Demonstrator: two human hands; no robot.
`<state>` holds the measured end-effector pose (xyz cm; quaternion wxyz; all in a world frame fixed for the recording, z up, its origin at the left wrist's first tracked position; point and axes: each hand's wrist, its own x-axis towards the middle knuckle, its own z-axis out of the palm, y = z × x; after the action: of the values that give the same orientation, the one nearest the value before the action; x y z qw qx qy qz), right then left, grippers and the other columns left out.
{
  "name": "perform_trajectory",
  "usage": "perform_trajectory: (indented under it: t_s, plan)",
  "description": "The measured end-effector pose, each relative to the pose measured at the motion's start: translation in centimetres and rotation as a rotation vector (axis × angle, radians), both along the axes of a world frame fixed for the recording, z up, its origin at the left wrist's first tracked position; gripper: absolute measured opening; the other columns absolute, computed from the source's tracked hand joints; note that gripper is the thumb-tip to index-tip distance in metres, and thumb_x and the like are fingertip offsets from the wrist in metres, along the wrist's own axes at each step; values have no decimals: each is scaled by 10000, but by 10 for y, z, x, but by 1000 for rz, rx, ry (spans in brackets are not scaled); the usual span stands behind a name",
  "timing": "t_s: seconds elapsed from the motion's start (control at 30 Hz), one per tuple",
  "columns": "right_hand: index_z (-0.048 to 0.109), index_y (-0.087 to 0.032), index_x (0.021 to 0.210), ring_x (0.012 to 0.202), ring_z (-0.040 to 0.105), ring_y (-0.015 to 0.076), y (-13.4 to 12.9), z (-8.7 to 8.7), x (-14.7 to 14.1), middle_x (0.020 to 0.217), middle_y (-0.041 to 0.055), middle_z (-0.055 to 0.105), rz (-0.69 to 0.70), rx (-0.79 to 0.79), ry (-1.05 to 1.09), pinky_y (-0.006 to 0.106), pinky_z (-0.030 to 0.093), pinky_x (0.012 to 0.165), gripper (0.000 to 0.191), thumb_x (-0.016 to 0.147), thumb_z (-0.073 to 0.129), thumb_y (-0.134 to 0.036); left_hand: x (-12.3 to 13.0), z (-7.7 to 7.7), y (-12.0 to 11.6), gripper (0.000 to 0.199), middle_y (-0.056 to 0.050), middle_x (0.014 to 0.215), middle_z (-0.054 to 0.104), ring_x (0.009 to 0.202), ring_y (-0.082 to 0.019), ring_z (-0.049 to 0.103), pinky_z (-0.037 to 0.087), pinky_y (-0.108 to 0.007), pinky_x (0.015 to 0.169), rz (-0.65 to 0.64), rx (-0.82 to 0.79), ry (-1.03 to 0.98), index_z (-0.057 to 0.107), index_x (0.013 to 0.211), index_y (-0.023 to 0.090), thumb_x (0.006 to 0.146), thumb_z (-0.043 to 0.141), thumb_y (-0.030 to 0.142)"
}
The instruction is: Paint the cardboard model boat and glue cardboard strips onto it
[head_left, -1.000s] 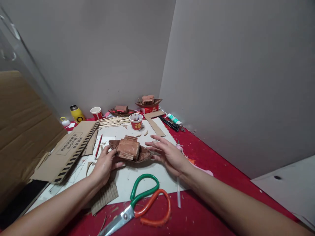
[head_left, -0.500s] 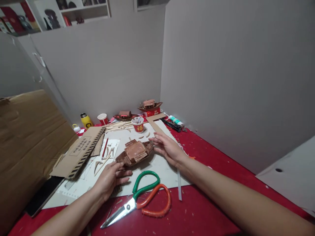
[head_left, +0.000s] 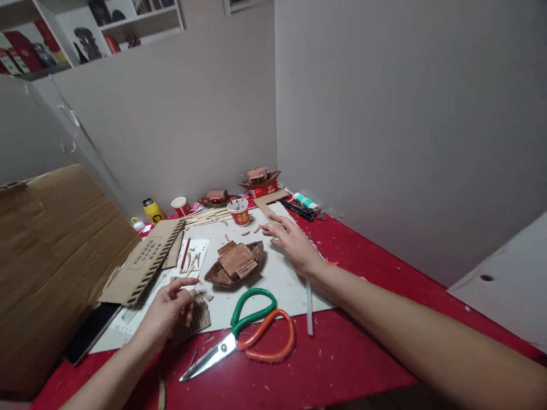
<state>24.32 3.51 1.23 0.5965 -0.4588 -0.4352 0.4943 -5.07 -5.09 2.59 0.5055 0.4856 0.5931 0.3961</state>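
Observation:
A brown model boat (head_left: 237, 262) with a cabin roof sits on the white sheet (head_left: 280, 287), touched by neither hand. To its left is my left hand (head_left: 171, 304), index finger stretched out and the others loosely bent, with nothing visible in it. Partly under that hand lies a piece of corrugated cardboard (head_left: 199, 319). My right hand (head_left: 293, 242) hovers beyond the boat's right end, fingers extended and apart, holding nothing. Nearer me are large scissors (head_left: 239, 336) with one green and one orange handle, their blades pointing left.
Two more model boats (head_left: 259, 177) (head_left: 217, 197) stand at the back. A red paper cup (head_left: 238, 212), thin wooden strips (head_left: 207, 217) and a red pencil (head_left: 185, 254) lie around the sheet. Large cardboard (head_left: 55, 267) stands at left; a glue bottle (head_left: 305, 200) lies back right.
Both hands have come away from the boat, which now rests on the sheet. My left hand moved left; my right hand drew slightly up and away. The view shifted a little.

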Motion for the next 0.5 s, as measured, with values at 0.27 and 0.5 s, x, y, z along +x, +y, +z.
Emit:
perform_trajectory:
  t_s: [0.27, 0.5]
  plan:
    - [542, -224, 1249, 1056, 662, 230, -6, 4, 2, 1073, 73, 718, -22, 202, -48, 440, 465, 1017, 493, 815, 644, -435, -28, -21, -21, 582, -137, 1181, 689, 1049, -298, 651, 515, -434, 904, -60, 411, 765, 639, 1259, 188, 755, 723, 467]
    - [538, -214, 1242, 1022, 669, 231, -9, 8, 2, 1054, 83, 709, -40, 272, -60, 440, 467, 1004, 477, 821, 641, -415, -25, -13, -16, 678, -185, 1280, 660, 1191, -381, 573, 439, -528, 1005, -219, 446, 1071, 615, 1319, 148, 765, 703, 529]
